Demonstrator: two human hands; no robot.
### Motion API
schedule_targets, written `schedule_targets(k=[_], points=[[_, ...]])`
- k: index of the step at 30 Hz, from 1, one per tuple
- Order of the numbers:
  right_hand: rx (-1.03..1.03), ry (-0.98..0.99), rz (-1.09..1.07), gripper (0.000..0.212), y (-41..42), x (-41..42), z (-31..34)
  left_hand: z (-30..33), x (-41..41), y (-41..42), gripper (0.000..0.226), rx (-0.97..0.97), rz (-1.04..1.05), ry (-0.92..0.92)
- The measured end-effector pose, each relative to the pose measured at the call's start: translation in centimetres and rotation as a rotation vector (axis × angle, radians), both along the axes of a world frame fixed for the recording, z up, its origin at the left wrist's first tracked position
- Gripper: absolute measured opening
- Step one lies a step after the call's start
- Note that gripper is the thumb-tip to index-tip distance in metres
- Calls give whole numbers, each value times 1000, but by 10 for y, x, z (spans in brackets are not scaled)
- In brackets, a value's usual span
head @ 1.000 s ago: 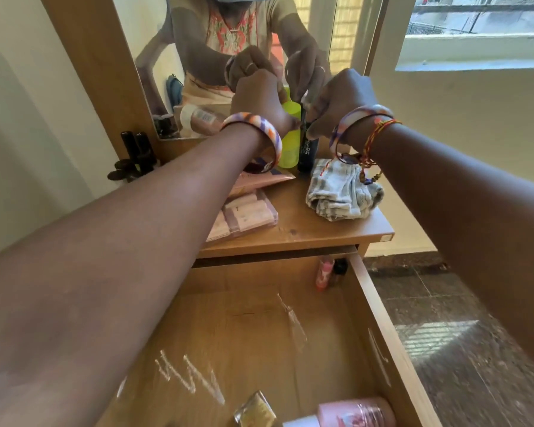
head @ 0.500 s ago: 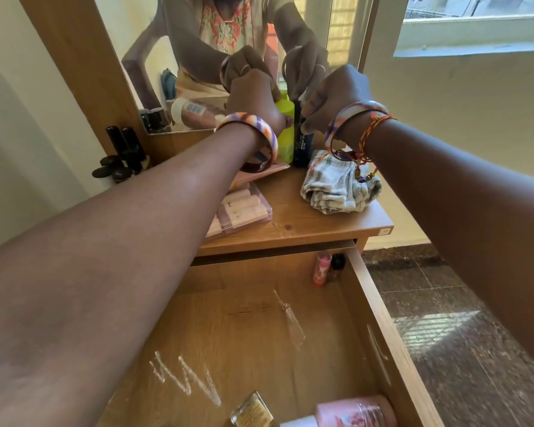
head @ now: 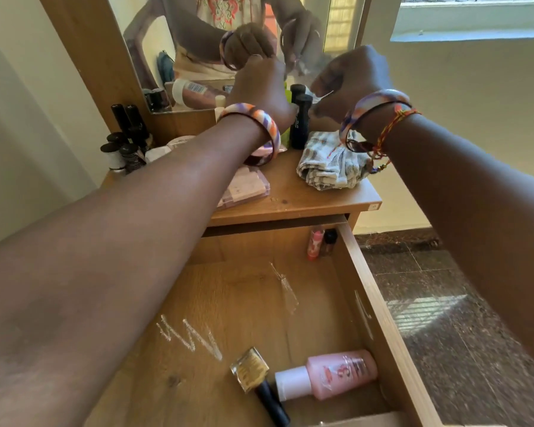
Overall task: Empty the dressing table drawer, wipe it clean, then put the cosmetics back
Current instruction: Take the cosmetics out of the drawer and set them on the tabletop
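Two hands raised over far end of dressing table top [head: 315, 198], both seen from behind. Left hand [head: 259, 87] clenched, fingers curled forward out of sight; sits just beside a yellow-green bottle [head: 288, 94] and black bottle [head: 299, 121], but what it grasps, if anything, cannot tell. Right hand [head: 349, 81] also curled, something pale and thin showing at its fingertips; blurred, cannot tell what. Patterned bangle on each wrist; right wrist also has thread bands.

Table top, far side: grey-checked cloth [head: 330, 167] bunched at right, just beside the black bottle. Pink palette case [head: 244, 189] lies flat near centre, partly under left forearm. Cluster of small dark-capped bottles [head: 124, 143] at far left, against mirror frame. Mirror [head: 185, 50] behind shows reflected hands and a pink tube lying down.

Drawer [head: 392, 340] pulled out, nr edge at bottom of view. Contents: pink bottle w/ white cap [head: 330, 374] lying on its side at nr right; gold nail polish w/ black cap [head: 253, 371] lying just left of it, touching or almost. Far right corner: small pink tube [head: 315, 241] and small dark bottle [head: 329, 241], upright, side by side. White scuff marks on drawer floor, centre and nr left.
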State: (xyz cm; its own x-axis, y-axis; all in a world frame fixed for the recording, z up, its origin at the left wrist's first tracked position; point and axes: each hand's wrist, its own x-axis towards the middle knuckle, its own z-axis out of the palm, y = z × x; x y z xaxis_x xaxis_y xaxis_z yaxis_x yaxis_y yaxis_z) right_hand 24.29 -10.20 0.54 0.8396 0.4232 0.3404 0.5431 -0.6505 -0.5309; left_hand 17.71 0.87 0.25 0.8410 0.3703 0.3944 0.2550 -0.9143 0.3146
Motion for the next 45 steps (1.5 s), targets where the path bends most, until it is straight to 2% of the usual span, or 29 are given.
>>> schedule_targets(k=[2, 4, 5, 10, 11, 13, 15, 17, 19, 21, 24, 28, 32, 35, 38, 41, 43, 45], points=[[30, 4, 11, 20, -12, -29, -2, -3, -18, -12, 39, -44, -49, -95], [-24, -10, 25, 11, -22, -54, -12, -9, -40, -29, 33, -95, -107, -149], [-71, -14, 39, 5, -27, -68, -15, -15, -50, -35, 32, -125, -138, -153], [-167, 63, 82, 8, -52, -111, -55, -42, -100, -64, 27, -211, -208, -95], [-144, 115, 97, 10, -57, -119, -62, -47, -111, -66, 28, -222, -218, -59], [-181, 226, 163, 29, -63, -129, -78, -57, -133, -67, 30, -258, -245, 76], [-350, 311, 232, 11, -63, -142, -92, -69, -154, -60, 31, -257, -285, 318], [-518, 415, 301, 29, -61, -157, -100, -82, -171, -54, 39, -190, -334, 620], [-660, 489, 424, 43, -59, -170, -104, -96, -184, -50, 46, -95, -376, 826], [-814, 494, 501, 50, -57, -178, -108, -111, -192, -49, 45, -21, -427, 904], [-973, 488, 508, 47, -58, -181, -117, -129, -198, -50, 44, 82, -495, 936], [-992, 408, 523, 45, -65, -184, -124, -133, -199, -53, 41, 207, -540, 914], [-831, 348, 489, 43, -73, -180, -113, -115, -197, -46, 41, 196, -522, 857], [-638, 308, 419, 43, -77, -167, -85, -76, -197, -26, 43, -22, -415, 738], [-267, 319, 236, 44, -72, -152, -55, -38, -194, -3, 45, -138, -248, 567], [160, 421, -63, 35, -55, -137, -45, -21, -183, 9, 44, -125, -71, 330], [338, 494, -190, 27, -43, -131, -44, -15, -174, 10, 43, -72, 13, 231], [440, 564, -226, 23, -32, -129, -44, -11, -163, 10, 44, -30, 41, 178]])
